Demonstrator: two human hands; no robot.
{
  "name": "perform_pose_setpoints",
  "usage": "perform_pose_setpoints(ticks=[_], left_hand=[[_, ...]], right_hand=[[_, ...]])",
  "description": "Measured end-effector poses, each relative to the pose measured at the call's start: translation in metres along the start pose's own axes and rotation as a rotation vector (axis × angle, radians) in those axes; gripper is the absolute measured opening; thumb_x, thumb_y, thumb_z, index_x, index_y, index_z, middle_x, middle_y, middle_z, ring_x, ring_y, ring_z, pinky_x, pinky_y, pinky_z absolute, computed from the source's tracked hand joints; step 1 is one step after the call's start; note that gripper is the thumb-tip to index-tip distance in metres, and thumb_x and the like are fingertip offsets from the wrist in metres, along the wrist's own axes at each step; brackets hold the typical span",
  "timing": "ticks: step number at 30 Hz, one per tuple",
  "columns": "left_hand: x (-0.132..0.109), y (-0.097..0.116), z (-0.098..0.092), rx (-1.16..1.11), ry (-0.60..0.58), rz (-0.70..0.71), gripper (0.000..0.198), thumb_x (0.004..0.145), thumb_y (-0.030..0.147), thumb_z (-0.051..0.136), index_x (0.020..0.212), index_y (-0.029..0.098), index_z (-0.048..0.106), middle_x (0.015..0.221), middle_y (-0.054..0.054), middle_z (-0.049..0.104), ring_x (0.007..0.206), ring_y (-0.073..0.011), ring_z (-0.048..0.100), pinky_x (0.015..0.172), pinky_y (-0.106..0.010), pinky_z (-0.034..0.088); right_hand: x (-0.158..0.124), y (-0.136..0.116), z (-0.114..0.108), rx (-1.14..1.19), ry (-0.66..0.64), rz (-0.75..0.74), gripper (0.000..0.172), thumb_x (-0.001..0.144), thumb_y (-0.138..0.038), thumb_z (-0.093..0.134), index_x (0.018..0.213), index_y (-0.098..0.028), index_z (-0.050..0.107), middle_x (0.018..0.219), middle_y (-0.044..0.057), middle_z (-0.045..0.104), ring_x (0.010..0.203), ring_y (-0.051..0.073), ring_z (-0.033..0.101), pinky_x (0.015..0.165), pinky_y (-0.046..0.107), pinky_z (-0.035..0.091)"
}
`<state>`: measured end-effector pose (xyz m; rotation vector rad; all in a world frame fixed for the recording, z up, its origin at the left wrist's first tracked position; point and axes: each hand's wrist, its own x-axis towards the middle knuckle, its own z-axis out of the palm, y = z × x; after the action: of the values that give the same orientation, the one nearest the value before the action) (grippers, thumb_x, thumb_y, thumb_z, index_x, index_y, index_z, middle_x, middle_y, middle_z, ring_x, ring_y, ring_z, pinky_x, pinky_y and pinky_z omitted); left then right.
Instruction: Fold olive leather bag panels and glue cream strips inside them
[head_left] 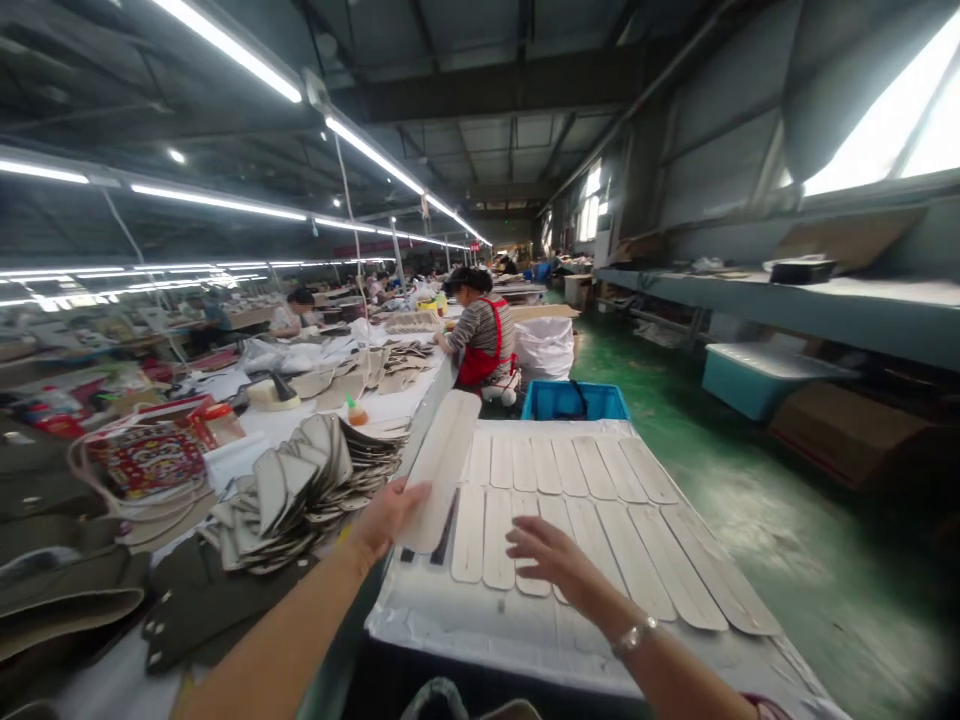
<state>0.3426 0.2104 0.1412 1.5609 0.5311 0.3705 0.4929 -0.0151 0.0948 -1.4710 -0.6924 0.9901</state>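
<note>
My left hand (391, 515) grips the lower left edge of a long off-white panel (442, 465) with rounded ends, held tilted above the left side of a white-covered table (427, 615). On that table, similar flat panels (649, 560) lie side by side in two rows. My right hand (547, 555), a bracelet at its wrist, hovers over or lightly touches the front row; I cannot tell which. Its fingers are spread with nothing in them. Dark strips show on the table just beneath the held panel.
To the left, a long workbench carries a fanned pile of grey-white pieces (300, 480), dark panels (217, 600), a red patterned bag (150, 455) and a small orange-tipped bottle (356, 411). Beyond the table stand a blue bin (577, 400) and a seated co-worker in a red apron (484, 345).
</note>
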Motion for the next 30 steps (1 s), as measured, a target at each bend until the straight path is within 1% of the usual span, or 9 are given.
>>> perform_pose_setpoints(ticks=[5, 9, 12, 13, 16, 18, 20, 25, 30], left_hand=[[-0.088, 0.003, 0.071, 0.903, 0.229, 0.649, 0.024, 0.084, 0.021, 0.043, 0.097, 0.013, 0.061, 0.111, -0.015, 0.058, 0.106, -0.0265, 0.052, 0.094, -0.045, 0.04], [-0.163, 0.004, 0.098, 1.163, 0.216, 0.637, 0.049, 0.074, 0.032, 0.06, 0.117, 0.011, 0.051, 0.123, -0.02, 0.049, 0.117, -0.0323, 0.043, 0.099, -0.052, 0.033], [-0.22, 0.017, 0.07, 1.045, -0.131, 0.577, 0.071, 0.063, 0.051, 0.069, 0.124, 0.022, 0.046, 0.133, -0.011, 0.043, 0.12, -0.0274, 0.041, 0.1, -0.041, 0.037], [-0.235, 0.019, 0.054, 0.971, -0.047, 0.575, 0.066, 0.068, 0.048, 0.066, 0.126, 0.024, 0.043, 0.134, -0.008, 0.042, 0.121, -0.0246, 0.041, 0.101, -0.039, 0.036], [-0.26, 0.006, 0.011, 0.679, 0.51, 0.508, 0.075, 0.068, 0.039, 0.069, 0.133, 0.024, 0.032, 0.135, -0.009, 0.039, 0.122, -0.0252, 0.039, 0.098, -0.04, 0.037], [-0.263, -0.018, -0.001, 0.466, 0.585, 0.384, 0.087, 0.062, 0.035, 0.073, 0.135, 0.024, 0.028, 0.132, -0.01, 0.043, 0.12, -0.0258, 0.042, 0.093, -0.038, 0.04], [-0.258, -0.045, 0.0, 0.232, 0.461, 0.26, 0.086, 0.059, 0.033, 0.076, 0.132, 0.023, 0.033, 0.119, -0.009, 0.055, 0.109, -0.0244, 0.051, 0.087, -0.035, 0.044], [-0.247, -0.083, 0.019, -0.252, 0.239, 0.117, 0.039, 0.068, 0.037, 0.069, 0.097, 0.013, 0.06, 0.078, -0.004, 0.065, 0.073, -0.0173, 0.062, 0.07, -0.03, 0.05], [-0.244, -0.075, 0.019, -0.315, 0.239, 0.213, 0.056, 0.068, 0.046, 0.066, 0.114, 0.017, 0.054, 0.097, -0.006, 0.064, 0.089, -0.0213, 0.061, 0.079, -0.033, 0.049]], right_hand=[[-0.035, -0.052, 0.068, 0.236, -0.113, -0.206, 0.057, 0.076, -0.045, 0.06, 0.124, -0.022, 0.041, 0.123, 0.011, 0.051, 0.105, 0.024, 0.054, 0.084, 0.04, 0.047], [-0.052, -0.048, 0.108, 0.131, 0.048, -0.363, 0.041, 0.068, -0.037, 0.066, 0.101, -0.015, 0.055, 0.098, 0.008, 0.062, 0.094, 0.023, 0.057, 0.083, 0.038, 0.046], [-0.06, -0.039, 0.107, 0.014, 0.103, -0.438, 0.039, 0.065, -0.034, 0.065, 0.099, -0.016, 0.056, 0.088, 0.003, 0.062, 0.088, 0.021, 0.056, 0.082, 0.038, 0.045], [-0.062, -0.036, 0.103, -0.028, 0.069, -0.435, 0.037, 0.065, -0.034, 0.064, 0.096, -0.015, 0.057, 0.087, 0.003, 0.062, 0.086, 0.021, 0.055, 0.082, 0.038, 0.044], [-0.07, -0.026, 0.098, -0.167, -0.105, -0.323, 0.03, 0.068, -0.037, 0.061, 0.084, -0.012, 0.059, 0.079, 0.003, 0.06, 0.08, 0.02, 0.055, 0.076, 0.037, 0.044], [-0.076, -0.017, 0.102, -0.292, -0.189, -0.304, 0.027, 0.068, -0.033, 0.059, 0.085, -0.012, 0.059, 0.078, 0.002, 0.059, 0.078, 0.019, 0.055, 0.074, 0.036, 0.045], [-0.08, -0.007, 0.111, -0.481, -0.212, -0.372, 0.027, 0.069, -0.025, 0.056, 0.094, -0.014, 0.057, 0.086, 0.003, 0.06, 0.082, 0.02, 0.054, 0.077, 0.036, 0.044], [-0.081, 0.004, 0.122, -0.904, -0.085, -0.498, 0.04, 0.076, -0.021, 0.048, 0.116, -0.017, 0.046, 0.106, 0.008, 0.054, 0.097, 0.022, 0.051, 0.086, 0.035, 0.04], [-0.083, 0.0, 0.118, -1.104, 0.008, -0.391, 0.049, 0.082, -0.027, 0.043, 0.128, -0.01, 0.033, 0.111, 0.015, 0.049, 0.1, 0.026, 0.05, 0.085, 0.035, 0.039]])
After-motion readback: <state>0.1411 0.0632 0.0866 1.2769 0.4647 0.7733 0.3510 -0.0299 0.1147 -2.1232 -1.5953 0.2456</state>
